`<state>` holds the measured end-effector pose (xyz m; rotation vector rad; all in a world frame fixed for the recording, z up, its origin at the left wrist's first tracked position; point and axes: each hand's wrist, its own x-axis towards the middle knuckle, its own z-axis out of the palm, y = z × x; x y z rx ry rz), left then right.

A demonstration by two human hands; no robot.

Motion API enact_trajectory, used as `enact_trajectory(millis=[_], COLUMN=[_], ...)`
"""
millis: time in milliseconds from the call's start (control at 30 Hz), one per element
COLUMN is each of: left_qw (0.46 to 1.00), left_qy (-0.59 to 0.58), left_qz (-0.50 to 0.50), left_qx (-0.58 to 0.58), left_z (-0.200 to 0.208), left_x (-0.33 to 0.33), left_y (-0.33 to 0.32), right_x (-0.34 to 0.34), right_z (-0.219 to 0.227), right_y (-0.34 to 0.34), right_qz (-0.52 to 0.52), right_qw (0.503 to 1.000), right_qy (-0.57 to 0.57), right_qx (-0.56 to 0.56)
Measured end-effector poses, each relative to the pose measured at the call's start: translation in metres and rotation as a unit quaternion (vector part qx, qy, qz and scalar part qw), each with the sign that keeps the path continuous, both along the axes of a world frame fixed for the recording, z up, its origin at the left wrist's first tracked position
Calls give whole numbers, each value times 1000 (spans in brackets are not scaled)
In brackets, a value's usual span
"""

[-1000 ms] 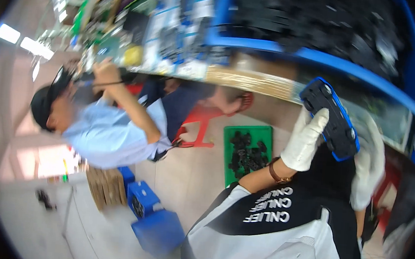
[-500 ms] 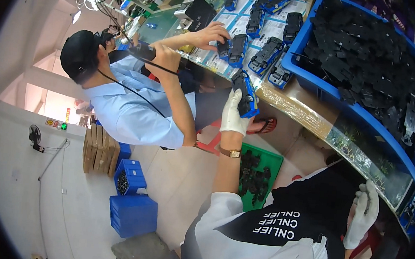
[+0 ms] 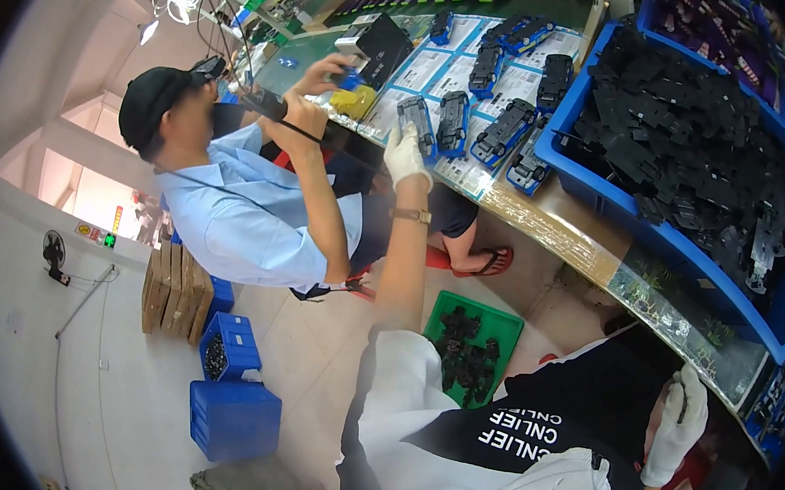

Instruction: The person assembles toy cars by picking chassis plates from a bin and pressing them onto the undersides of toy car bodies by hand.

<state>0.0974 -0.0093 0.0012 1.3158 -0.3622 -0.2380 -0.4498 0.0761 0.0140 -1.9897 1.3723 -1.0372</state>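
My left hand (image 3: 407, 158), in a white glove, reaches to the near edge of the table. Its fingers are closed on the lower end of a blue toy car (image 3: 416, 119) that lies with its black underside up. Beside that car lies another upturned toy car (image 3: 452, 124), with several more to the right and farther back. My right hand (image 3: 678, 424), also white-gloved, hangs low by the table edge, away from the cars. Its fingers are loosely extended, with nothing visible in them. At my left, a co-worker's hand (image 3: 328, 73) holds up a small blue car part (image 3: 346, 79).
A big blue bin (image 3: 559, 157) heaped with black car bases (image 3: 692, 131) stands on the table at right. A yellow block (image 3: 354, 102) and a black box (image 3: 382, 43) are near the co-worker. A green crate (image 3: 506, 330) of black parts sits on the floor below.
My left hand has moved left and set the toy car on the table beside the others. The co-worker's hand has lifted a blue car part off the table. My right hand has dropped slightly.
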Motion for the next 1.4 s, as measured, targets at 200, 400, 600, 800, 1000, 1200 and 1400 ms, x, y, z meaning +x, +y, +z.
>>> enact_trajectory(millis=[200,400,600,800,1000,1200,1400], left_qw=[896,817,892,934,785,493,563], left_qy=[-373,-557,-451,-346,-180,340,446], left_qz=[3,-79,19,60,-590,-800,-694], left_qx=[241,128,27,-60,-55,-22,-44], left_z=[-46,-59,2,51,31,-2,37], left_x=[166,140,56,-165,-345,-428,-449], left_y=[-8,-50,-60,12,57,59,55], right_x=[3,-40,-92,-133,-144,-141,-77], right_z=[11,12,-3,-31,-32,9,57], right_y=[1,3,1,-16,4,26,21], right_qz=[25,-86,-405,-376,-345,-270,-81], right_qw=[999,986,910,919,928,943,953], right_qy=[19,95,-46,110,78,114,209], right_qx=[-39,-106,-78,-45,-117,-156,-204])
